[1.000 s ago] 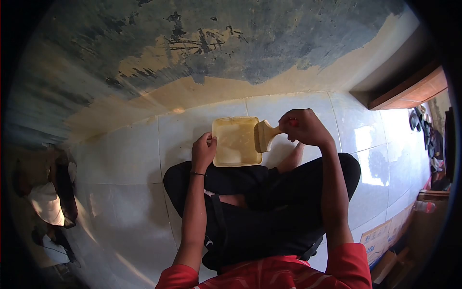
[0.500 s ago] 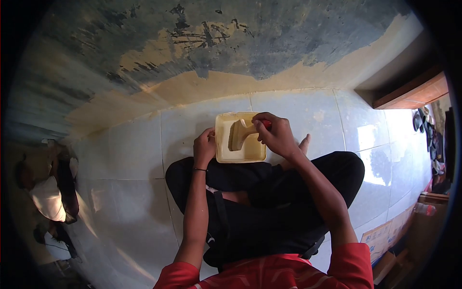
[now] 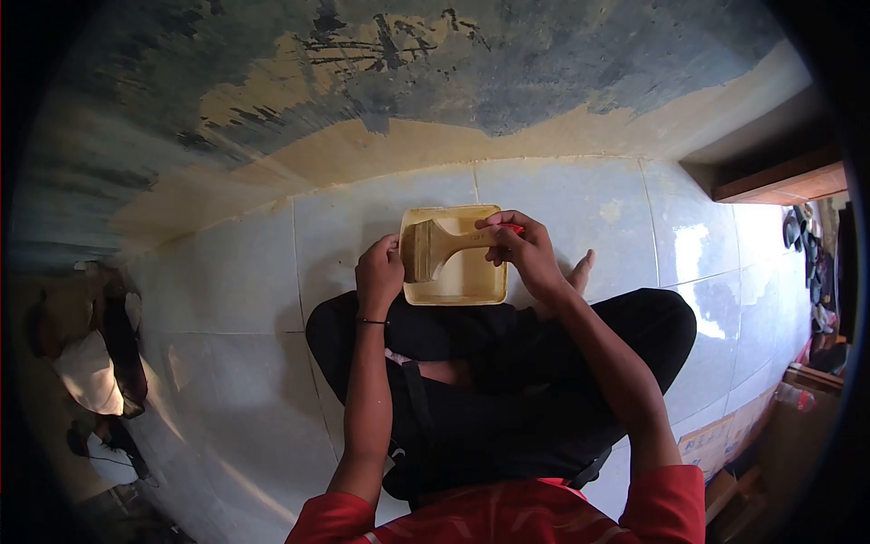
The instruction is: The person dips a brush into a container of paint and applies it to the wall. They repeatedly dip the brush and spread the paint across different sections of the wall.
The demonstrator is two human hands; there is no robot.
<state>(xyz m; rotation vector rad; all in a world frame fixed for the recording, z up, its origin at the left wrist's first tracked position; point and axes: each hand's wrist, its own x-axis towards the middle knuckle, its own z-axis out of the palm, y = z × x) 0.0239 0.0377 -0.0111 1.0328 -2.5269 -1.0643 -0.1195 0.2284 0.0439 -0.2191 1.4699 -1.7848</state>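
My right hand (image 3: 526, 247) is closed round the handle of a wide paintbrush (image 3: 458, 241) with a red end. The brush lies level over a cream rectangular tub (image 3: 489, 295), its bristles near the tub's left wall. Pale paint coats the inside of the tub. At the tub's left rim, my left hand (image 3: 381, 269) grips the edge with curled fingers, some hidden behind the wall. The tub sits on the floor just in front of my crossed legs (image 3: 580, 363).
A wall (image 3: 381, 136) with dark, patchy paint above and a beige band below rises ahead. Grey glossy tiles (image 3: 236, 281) cover the floor. Two people (image 3: 91, 372) are at the far left. Right, there are a wooden ledge (image 3: 788, 179), footwear (image 3: 802, 240) and a cardboard box (image 3: 725, 440).
My right hand has swung the brush leftward and flatter, so its bristles moved from the tub's middle to its left wall. My left hand still holds the rim.
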